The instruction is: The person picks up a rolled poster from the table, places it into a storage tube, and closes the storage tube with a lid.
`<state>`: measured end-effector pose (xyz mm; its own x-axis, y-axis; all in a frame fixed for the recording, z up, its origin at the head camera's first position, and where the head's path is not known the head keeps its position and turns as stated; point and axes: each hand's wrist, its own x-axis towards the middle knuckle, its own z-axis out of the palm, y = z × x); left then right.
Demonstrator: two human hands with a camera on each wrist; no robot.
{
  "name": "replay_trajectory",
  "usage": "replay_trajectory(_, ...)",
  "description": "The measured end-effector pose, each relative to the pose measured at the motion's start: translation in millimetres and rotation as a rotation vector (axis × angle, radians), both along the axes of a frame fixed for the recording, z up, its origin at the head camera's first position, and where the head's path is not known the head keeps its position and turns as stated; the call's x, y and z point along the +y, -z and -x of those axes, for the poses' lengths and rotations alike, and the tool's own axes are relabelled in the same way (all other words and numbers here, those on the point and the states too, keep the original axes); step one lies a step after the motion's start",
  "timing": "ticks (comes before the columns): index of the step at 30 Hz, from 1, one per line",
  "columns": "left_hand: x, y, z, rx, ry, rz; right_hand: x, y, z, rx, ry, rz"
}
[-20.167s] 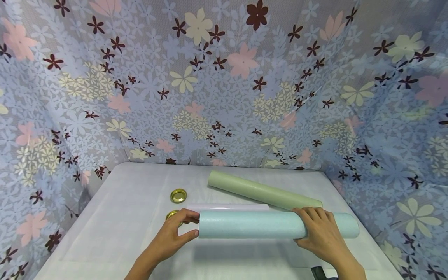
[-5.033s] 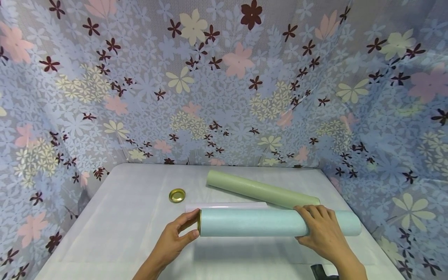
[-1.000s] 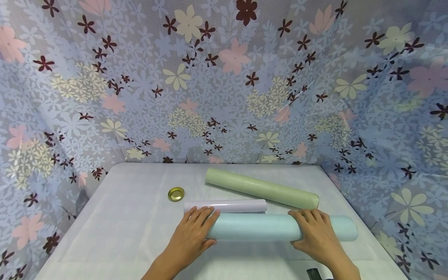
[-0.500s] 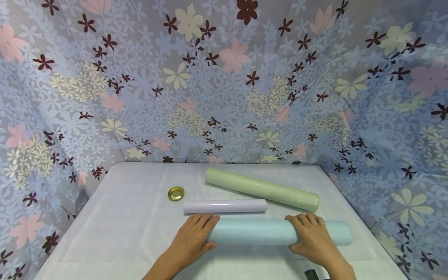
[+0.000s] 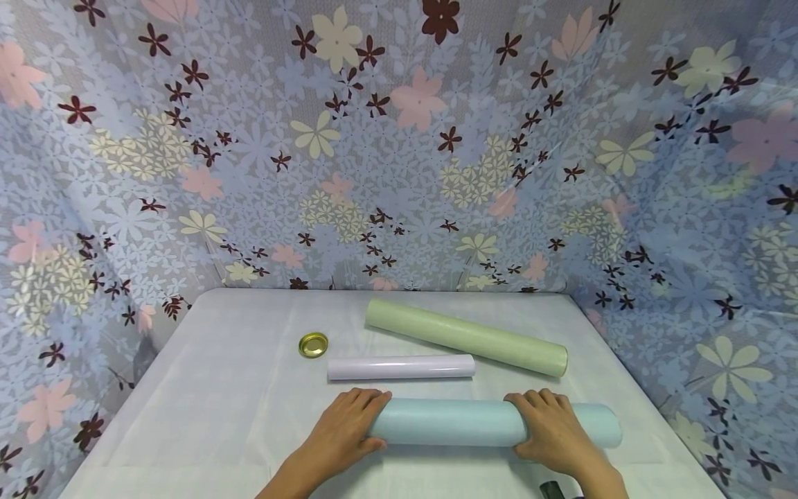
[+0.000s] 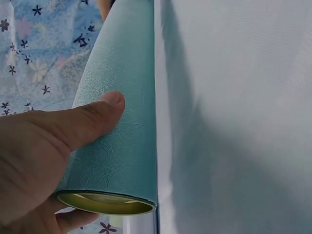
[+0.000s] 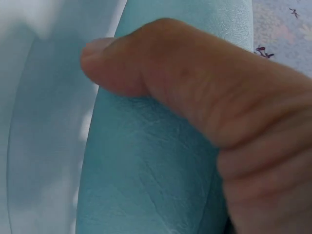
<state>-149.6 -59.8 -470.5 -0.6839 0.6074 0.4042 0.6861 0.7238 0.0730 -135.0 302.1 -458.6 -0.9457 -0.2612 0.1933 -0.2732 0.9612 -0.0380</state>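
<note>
A long light-blue cardboard tube [image 5: 445,423] lies sideways across the front of the table, close over its surface. My left hand [image 5: 343,433] grips its left end, the thumb on the near side and the fingers over the far side. In the left wrist view a gold metal lid [image 6: 105,207] sits in that end of the tube. My right hand [image 5: 551,431] holds the tube right of its middle, fingers over the top. The right wrist view shows the right thumb lying across the tube's textured blue surface [image 7: 141,165]. The tube's right end cap is hidden.
Behind the blue tube lies a shorter, glossy pale-lilac tube [image 5: 402,367]. A green tube [image 5: 467,336] lies slanted at the back right. A loose gold lid [image 5: 313,344] rests left of them. A dark object [image 5: 551,489] shows at the right wrist. Floral curtains [image 5: 399,173] enclose the table.
One of two gold lids left the table and now sits in the tube's left end. My left hand moved from the end onto the tube, and both hands brought it down and nearer.
</note>
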Motion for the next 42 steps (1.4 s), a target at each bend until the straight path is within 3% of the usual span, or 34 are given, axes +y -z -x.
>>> replay_trajectory(10, 1, 4.9, 3.5, -0.081, -0.004, 0.028, 0, 9.8, 5.5, -0.094, 0.029, -0.01)
replay_trajectory(22, 4, 5.7, 5.8, -0.011, 0.001, 0.015, 0, 12.7, 7.6, -0.077, 0.016, -0.024)
replay_trajectory(36, 3, 8.8, 6.4, 0.019, -0.005, -0.008, -1, 14.0, 8.8, -0.087, 0.026, -0.025)
replay_trajectory(42, 4, 8.7, 5.5, -0.031, -0.017, 0.01, -1, 13.5, 7.7, -0.128, 0.038, -0.007)
